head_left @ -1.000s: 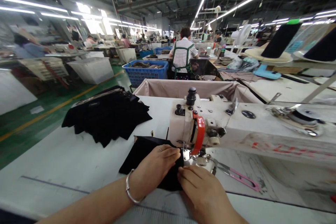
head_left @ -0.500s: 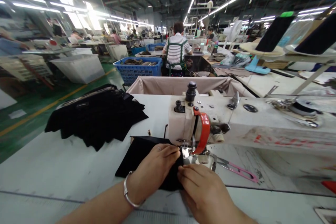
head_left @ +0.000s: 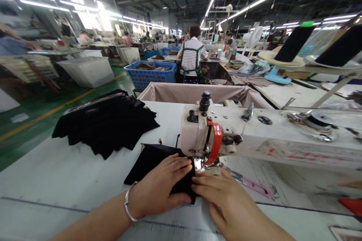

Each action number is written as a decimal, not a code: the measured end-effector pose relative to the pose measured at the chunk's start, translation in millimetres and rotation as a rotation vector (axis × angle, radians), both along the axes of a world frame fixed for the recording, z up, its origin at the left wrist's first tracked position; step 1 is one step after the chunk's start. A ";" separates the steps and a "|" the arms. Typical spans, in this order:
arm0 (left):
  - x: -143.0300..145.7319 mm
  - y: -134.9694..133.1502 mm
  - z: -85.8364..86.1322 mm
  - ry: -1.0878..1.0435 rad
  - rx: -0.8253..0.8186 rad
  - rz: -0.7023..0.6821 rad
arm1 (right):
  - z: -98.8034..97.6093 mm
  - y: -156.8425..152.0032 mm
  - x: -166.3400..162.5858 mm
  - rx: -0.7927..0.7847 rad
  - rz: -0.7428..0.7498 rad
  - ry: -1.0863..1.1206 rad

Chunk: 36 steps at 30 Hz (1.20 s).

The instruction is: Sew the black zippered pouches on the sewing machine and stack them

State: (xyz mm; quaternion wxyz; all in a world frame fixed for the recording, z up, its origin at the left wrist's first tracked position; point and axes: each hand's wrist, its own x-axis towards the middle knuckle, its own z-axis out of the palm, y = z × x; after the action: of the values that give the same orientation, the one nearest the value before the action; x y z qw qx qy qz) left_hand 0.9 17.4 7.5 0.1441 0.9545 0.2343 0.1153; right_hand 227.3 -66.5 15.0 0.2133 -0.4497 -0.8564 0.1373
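A small black fabric piece lies on the white table under the head of a cream sewing machine with a red guard. My left hand lies flat on the fabric with its fingers stretched toward the needle; a bangle circles the wrist. My right hand rests beside it, fingertips pressing the fabric's right edge just in front of the presser foot.
A stack of black fabric pieces sits at the table's left. Pink thread snips lie to the right of the needle. Black thread cones stand behind the machine. A person in a striped shirt works ahead, beside a blue basket.
My left hand has flattened and spread over the fabric. My right hand has slid forward, closer to the presser foot. The view has shifted slightly.
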 end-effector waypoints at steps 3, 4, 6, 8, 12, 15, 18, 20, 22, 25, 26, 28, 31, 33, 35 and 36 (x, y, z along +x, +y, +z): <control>-7.5 -7.6 2.0 0.002 -0.020 -0.058 | 12.9 0.1 26.5 -0.109 -0.094 -0.067; -8.3 -9.7 1.5 0.002 -0.014 -0.061 | 10.9 2.4 32.0 -0.137 -0.117 -0.075; -7.4 -12.4 -1.1 -0.010 0.002 -0.051 | -1.6 10.7 35.5 -0.125 -0.169 -0.059; -4.6 -13.0 -4.2 -0.023 0.008 -0.025 | -18.9 20.9 29.7 -0.001 -0.268 -0.014; -1.3 -9.7 -4.3 -0.086 0.008 0.009 | -36.6 27.4 8.8 0.177 -0.335 0.022; -1.7 -7.0 1.1 -0.217 -0.022 0.081 | -28.1 15.5 -1.7 0.195 -0.092 0.071; 0.5 -8.7 1.0 -0.198 0.056 0.025 | -17.5 3.5 -7.6 0.169 0.118 0.125; 3.8 -12.4 -5.4 -0.086 0.162 -0.073 | -15.0 0.4 -10.0 0.156 0.132 0.130; 7.1 -16.3 -14.7 0.018 0.240 -0.121 | -15.9 0.4 -11.1 0.162 0.125 0.108; 9.2 -18.7 -25.5 0.093 0.293 -0.126 | -19.3 1.9 -11.0 0.192 0.121 0.073; 9.3 -18.2 -27.0 0.104 0.307 -0.134 | -20.3 2.3 -10.9 0.202 0.119 0.071; 9.6 -15.7 -27.5 0.121 0.335 -0.148 | -22.0 3.0 -11.1 0.215 0.114 0.073; 11.5 -9.5 -24.7 0.134 0.365 -0.154 | -23.6 4.2 -12.9 0.225 0.095 0.070; 13.6 -5.0 -21.8 0.139 0.381 -0.162 | -24.2 5.0 -14.3 0.229 0.080 0.068; 15.2 -1.1 -18.5 0.143 0.375 -0.168 | -24.4 5.1 -14.9 0.229 0.068 0.078; 15.5 0.3 -17.0 0.141 0.365 -0.167 | -24.5 4.9 -14.6 0.227 0.062 0.087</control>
State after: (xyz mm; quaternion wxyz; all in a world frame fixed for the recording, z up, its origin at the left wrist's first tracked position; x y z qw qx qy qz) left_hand 16.4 17.7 -9.5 -0.0388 0.9866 0.1392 0.0763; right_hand 212.6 -61.7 -9.4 0.2954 -0.3896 -0.8699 0.0656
